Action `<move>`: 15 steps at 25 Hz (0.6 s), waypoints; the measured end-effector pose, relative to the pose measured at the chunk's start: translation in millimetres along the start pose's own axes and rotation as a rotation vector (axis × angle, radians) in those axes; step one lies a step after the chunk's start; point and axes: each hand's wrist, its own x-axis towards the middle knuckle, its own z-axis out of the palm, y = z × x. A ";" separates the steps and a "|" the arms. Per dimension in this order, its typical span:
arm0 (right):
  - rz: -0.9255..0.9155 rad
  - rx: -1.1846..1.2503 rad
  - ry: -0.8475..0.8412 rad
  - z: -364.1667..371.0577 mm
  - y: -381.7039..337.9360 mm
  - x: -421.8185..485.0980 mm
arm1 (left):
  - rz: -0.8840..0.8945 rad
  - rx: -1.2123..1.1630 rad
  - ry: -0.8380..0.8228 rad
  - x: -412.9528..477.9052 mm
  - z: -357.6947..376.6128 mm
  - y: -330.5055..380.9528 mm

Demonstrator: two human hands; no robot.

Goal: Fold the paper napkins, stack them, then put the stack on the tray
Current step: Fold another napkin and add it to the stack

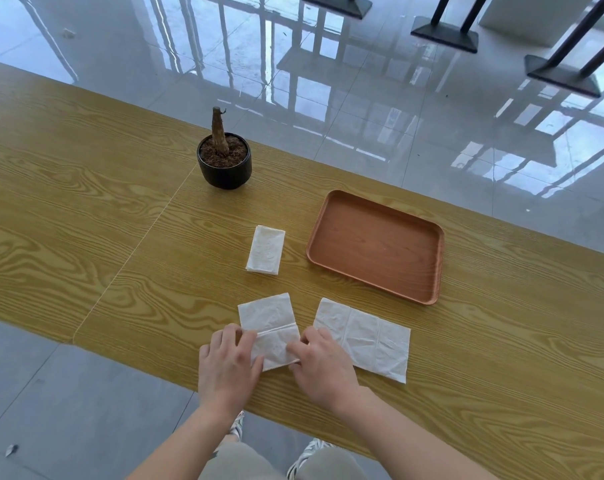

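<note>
A white paper napkin (271,327) lies near the table's front edge, half folded, with a crease across its middle. My left hand (228,367) pinches its near left corner and my right hand (323,367) pinches its near right corner. An unfolded napkin (366,337) lies flat just to the right, touching my right hand. A folded napkin (266,250) sits farther back, apart from both hands. The brown wooden tray (376,245) is at the right rear, with nothing on it.
A small black pot (224,164) with a bare stump stands behind the folded napkin. The wooden table (86,209) runs diagonally; its front edge is just under my wrists. Glossy floor and black table bases lie beyond.
</note>
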 end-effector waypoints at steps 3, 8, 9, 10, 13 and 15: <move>0.082 0.137 0.069 -12.6 4.5 13.8 | -0.055 -0.081 -0.003 6.3 -3.3 -1.0; 0.171 0.166 0.103 -42.1 12.2 63.4 | -0.201 -0.232 -0.043 43.1 -15.8 -8.8; 0.150 0.144 0.084 -45.3 11.2 72.4 | -0.222 -0.229 -0.059 50.9 -17.7 -10.1; 0.127 0.120 0.059 -47.3 9.6 80.4 | -0.239 -0.222 -0.080 56.9 -19.3 -11.3; 0.078 0.050 -0.009 -46.9 4.6 94.7 | -0.270 -0.225 -0.142 65.7 -19.8 -14.9; 0.050 0.007 -0.047 -43.9 1.9 98.6 | -0.273 -0.235 -0.151 66.5 -18.1 -17.3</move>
